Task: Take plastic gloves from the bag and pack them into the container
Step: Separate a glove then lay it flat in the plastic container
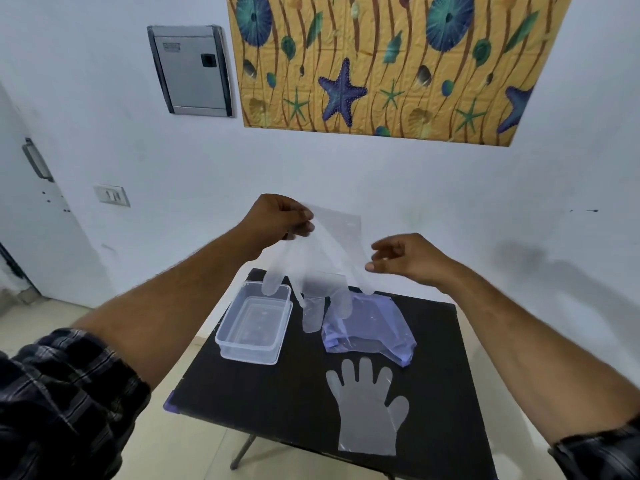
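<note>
My left hand [277, 220] is raised above the table and pinches the cuff of a clear plastic glove [322, 265], which hangs fingers down over the table's far side. To the right of the glove, my right hand [401, 259] has its fingers loosely curled, fingertips at the glove's right edge; a grip cannot be told. A clear empty plastic container [256, 323] sits on the table's left part. To the right of the container lies a bluish plastic bag [370, 330]. A second clear glove [370, 407] lies flat on the table near its front edge, fingers pointing away.
A small black folding table [263, 396] stands against a white wall. The floor is tiled. A door is at the far left, and on the wall are a switch plate and a metal panel box.
</note>
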